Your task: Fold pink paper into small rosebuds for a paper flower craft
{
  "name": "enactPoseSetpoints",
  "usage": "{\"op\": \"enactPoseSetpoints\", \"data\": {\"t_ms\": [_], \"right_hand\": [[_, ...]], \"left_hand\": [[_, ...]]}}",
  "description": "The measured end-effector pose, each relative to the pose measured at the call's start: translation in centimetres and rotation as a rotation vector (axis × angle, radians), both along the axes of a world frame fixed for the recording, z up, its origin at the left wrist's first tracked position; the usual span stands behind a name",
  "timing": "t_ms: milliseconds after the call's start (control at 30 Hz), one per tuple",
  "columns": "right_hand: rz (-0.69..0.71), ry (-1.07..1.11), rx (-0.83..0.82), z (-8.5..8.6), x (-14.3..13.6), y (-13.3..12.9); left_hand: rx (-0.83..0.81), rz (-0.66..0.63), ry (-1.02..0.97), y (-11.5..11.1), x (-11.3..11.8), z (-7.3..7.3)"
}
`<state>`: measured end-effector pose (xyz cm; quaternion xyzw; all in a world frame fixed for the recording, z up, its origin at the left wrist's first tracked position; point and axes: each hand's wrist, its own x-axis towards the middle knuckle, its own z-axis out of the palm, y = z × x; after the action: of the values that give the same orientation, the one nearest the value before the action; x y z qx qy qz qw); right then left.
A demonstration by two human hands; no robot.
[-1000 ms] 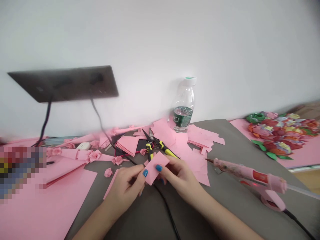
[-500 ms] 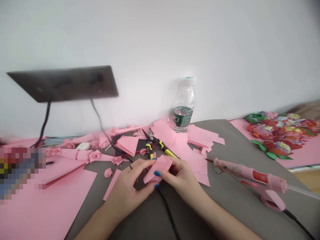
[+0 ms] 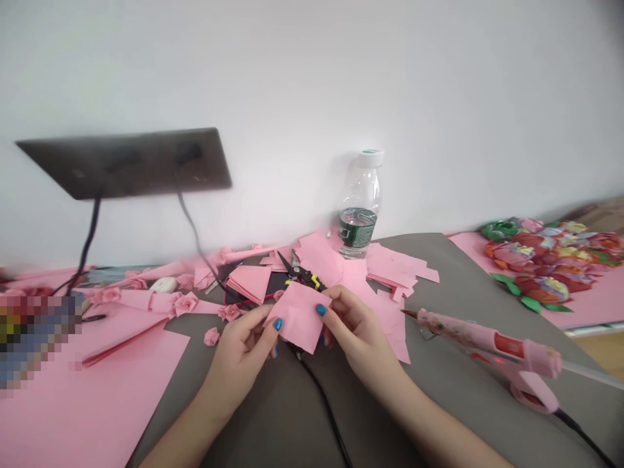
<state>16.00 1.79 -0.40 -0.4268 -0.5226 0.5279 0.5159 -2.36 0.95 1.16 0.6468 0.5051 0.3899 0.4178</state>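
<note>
A creased square of pink paper (image 3: 301,316) is stretched between my two hands, above the grey table. My left hand (image 3: 244,354) pinches its left corner, with the thumb on top. The right corner is gripped by my right hand (image 3: 358,335), its thumb also on top and its other fingers partly hidden behind. Just beyond the paper lie pliers with black and yellow handles (image 3: 316,282), partly covered by the square. A small pink paper rose (image 3: 211,336) rests left of my left hand.
A water bottle (image 3: 358,214) stands by the wall among pink paper pieces (image 3: 394,270). On the right are a pink glue gun (image 3: 492,341) and colourful paper flowers (image 3: 550,257). Large pink sheets (image 3: 97,409) lie left. A black cable (image 3: 324,403) runs toward me.
The pink paper has been opened out from a folded shape into a flat square. My hands have moved slightly apart, each now at one side of it.
</note>
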Motion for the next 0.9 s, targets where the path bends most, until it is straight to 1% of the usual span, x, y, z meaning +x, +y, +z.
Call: {"op": "enactPoseSetpoints", "data": {"t_ms": [67,133,167,267,333,400,467,567,633,667,800,900], "right_hand": [[-0.013,0.039,-0.007,0.0,0.1,0.0],[-0.024,0.062,0.013,0.0,0.2,-0.1],[-0.029,0.062,0.027,0.0,0.2,-0.2],[-0.025,0.045,0.047,0.2,0.4,-0.3],[0.011,0.052,0.051,0.3,0.5,-0.3],[0.044,0.047,0.073,0.3,0.5,-0.4],[0.051,0.001,0.118,0.3,0.4,-0.4],[0.06,-0.056,0.164,0.4,0.3,-0.4],[0.074,-0.041,0.166,0.6,0.4,-0.4],[0.076,-0.027,0.165,0.7,0.5,-0.4],[0.083,0.002,0.184,0.9,0.8,-0.4],[0.078,-0.03,0.222,0.7,0.7,-0.4]], "left_hand": [[0.004,0.052,-0.051,-0.2,0.0,-0.2],[0.085,0.091,-0.049,-0.4,-0.3,-0.4],[0.154,0.092,-0.015,-0.5,-0.5,-0.5],[0.363,0.01,0.169,-0.6,-1.0,-0.6],[0.418,-0.002,0.246,-0.5,-1.0,-0.5],[0.4,0.018,0.221,-0.4,-0.7,-0.3],[0.333,0.021,0.102,-0.3,-0.5,-0.1],[0.231,-0.03,-0.079,-0.3,-0.5,0.2],[0.222,-0.061,-0.114,-0.4,-0.6,0.1],[0.241,-0.066,-0.098,-0.4,-0.6,-0.1],[0.341,-0.028,0.149,-0.5,-0.8,-0.8],[0.361,-0.015,0.172,-0.4,-1.0,-0.6]]}}
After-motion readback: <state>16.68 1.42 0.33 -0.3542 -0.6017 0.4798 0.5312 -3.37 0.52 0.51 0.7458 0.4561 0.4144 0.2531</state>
